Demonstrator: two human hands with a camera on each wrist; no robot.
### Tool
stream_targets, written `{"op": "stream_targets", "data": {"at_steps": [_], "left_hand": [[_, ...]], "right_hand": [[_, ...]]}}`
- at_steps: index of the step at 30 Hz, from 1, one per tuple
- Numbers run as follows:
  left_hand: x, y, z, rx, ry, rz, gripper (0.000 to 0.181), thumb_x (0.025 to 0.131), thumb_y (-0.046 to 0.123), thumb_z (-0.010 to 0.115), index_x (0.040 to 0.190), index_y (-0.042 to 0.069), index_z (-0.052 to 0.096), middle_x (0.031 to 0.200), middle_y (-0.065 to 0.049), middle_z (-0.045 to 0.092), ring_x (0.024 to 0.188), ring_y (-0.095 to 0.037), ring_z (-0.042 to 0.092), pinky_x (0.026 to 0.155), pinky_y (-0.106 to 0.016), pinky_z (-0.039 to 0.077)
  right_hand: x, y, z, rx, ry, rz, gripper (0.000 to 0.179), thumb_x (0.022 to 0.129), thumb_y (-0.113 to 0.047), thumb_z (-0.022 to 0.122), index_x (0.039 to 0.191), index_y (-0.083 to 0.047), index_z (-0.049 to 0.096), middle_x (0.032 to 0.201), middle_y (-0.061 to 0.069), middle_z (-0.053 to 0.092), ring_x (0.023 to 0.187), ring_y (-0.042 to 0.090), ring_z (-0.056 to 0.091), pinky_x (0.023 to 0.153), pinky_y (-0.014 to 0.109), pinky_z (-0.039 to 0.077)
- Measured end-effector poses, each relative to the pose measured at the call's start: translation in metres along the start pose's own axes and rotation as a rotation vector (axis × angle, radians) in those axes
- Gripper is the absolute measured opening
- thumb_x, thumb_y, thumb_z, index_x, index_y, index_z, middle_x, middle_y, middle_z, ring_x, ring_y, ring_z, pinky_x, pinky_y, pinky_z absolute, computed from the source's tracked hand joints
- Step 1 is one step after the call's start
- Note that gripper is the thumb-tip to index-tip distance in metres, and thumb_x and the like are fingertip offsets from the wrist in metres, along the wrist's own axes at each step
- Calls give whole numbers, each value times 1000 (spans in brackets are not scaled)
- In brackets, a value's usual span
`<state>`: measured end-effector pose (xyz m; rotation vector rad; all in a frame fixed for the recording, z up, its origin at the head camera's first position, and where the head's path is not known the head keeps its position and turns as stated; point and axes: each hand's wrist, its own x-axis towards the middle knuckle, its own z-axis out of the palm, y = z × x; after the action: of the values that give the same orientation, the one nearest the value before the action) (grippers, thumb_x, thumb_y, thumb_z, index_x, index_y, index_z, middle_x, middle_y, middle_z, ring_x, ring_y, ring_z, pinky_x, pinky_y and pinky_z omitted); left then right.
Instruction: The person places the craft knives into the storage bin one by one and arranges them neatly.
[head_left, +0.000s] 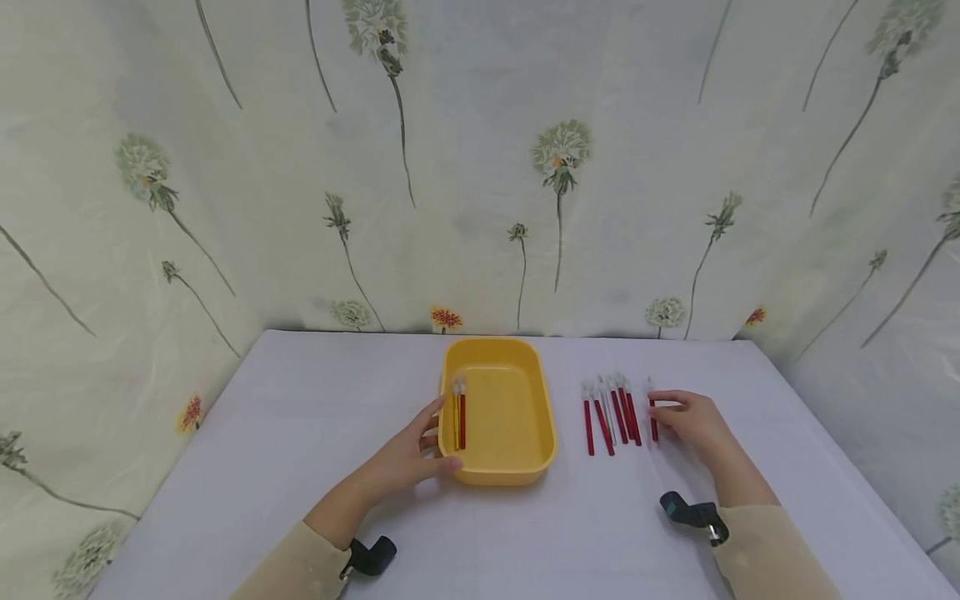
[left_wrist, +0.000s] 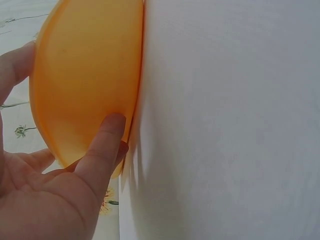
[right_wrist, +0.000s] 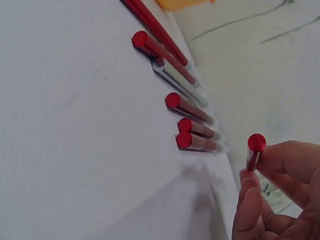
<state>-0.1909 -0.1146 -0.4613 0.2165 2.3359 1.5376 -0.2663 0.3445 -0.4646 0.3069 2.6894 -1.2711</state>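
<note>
My left hand (head_left: 405,454) grips the near left corner of a yellow plastic tray (head_left: 502,477), thumb at the front and fingers along the left side. Its fingers press against the tray's outer wall (left_wrist: 90,65) in the left wrist view. Inside, by the left wall, lie a yellow pen (head_left: 455,421) and a red pen (head_left: 462,422). My right hand (head_left: 697,421) pinches another red pen (right_wrist: 254,150) between thumb and fingers, its flat end facing the wrist camera. That pen is upright along the table's depth, to the right of the loose row.
Between tray and right hand, several red pens (head_left: 588,429) with clear tips lie roughly side by side, a silver one (right_wrist: 179,82) among them. A white cloth covers the table (head_left: 337,392). Behind it hangs a dandelion-print curtain (head_left: 465,250).
</note>
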Motion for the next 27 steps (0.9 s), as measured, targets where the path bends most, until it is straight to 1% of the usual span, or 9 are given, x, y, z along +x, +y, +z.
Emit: {"op": "stream_targets", "data": {"at_steps": [2, 5, 11, 15, 18, 21, 27], "left_hand": [[0, 0, 0, -2, -2, 4, 106, 81, 46, 82, 161, 30, 16, 157, -11, 34, 139, -32, 43, 107, -54, 43], [0, 0, -1, -5, -6, 7, 106, 80, 46, 83, 161, 30, 16, 157, -11, 35, 139, -32, 43, 107, -54, 43], [1, -1, -1, -7, -10, 6, 106, 80, 46, 83, 161, 31, 16, 158, -10, 35, 140, -33, 43, 107, -55, 42], [1, 0, -1, -7, -14, 12, 106, 80, 45, 83, 161, 30, 15, 158, -10, 34, 140, -33, 43, 107, -55, 42], [0, 1, -1, -9, -15, 18, 106, 81, 45, 83, 161, 29, 15, 158, -11, 34, 140, -33, 43, 107, -55, 42], [0, 1, -1, -7, -15, 19, 106, 81, 44, 83, 161, 29, 15, 158, -11, 35, 140, -32, 43, 107, -54, 42], [-1, 2, -1, -1, -11, 17, 106, 81, 44, 83, 161, 27, 15, 157, -11, 35, 140, -32, 43, 108, -53, 42]], "right_hand": [[-3, -2, 0, 19, 5, -2, 51, 97, -28, 67, 139, -2, 56, 122, 24, 63, 90, 22, 61, 70, 24, 52], [-8, -7, -1, 50, 4, -5, 51, 98, -28, 66, 141, -3, 54, 126, 23, 61, 94, 22, 60, 73, 25, 54], [-18, -18, -2, 109, -21, -21, 52, 100, -29, 63, 144, -4, 51, 136, 26, 55, 111, 31, 60, 80, 25, 57], [-25, -26, -3, 106, -29, -40, 53, 100, -31, 63, 145, -4, 51, 139, 27, 54, 117, 34, 59, 85, 29, 57], [-30, -32, -3, 91, -37, -61, 54, 100, -33, 62, 145, -6, 51, 140, 26, 53, 119, 35, 58, 90, 33, 56], [-34, -39, -2, 90, -42, -88, 54, 100, -33, 62, 145, -6, 51, 140, 26, 54, 120, 35, 58, 92, 36, 56], [-44, -55, 2, 121, -52, -140, 54, 100, -33, 63, 145, -5, 51, 138, 25, 56, 119, 33, 59, 92, 36, 56]]}}
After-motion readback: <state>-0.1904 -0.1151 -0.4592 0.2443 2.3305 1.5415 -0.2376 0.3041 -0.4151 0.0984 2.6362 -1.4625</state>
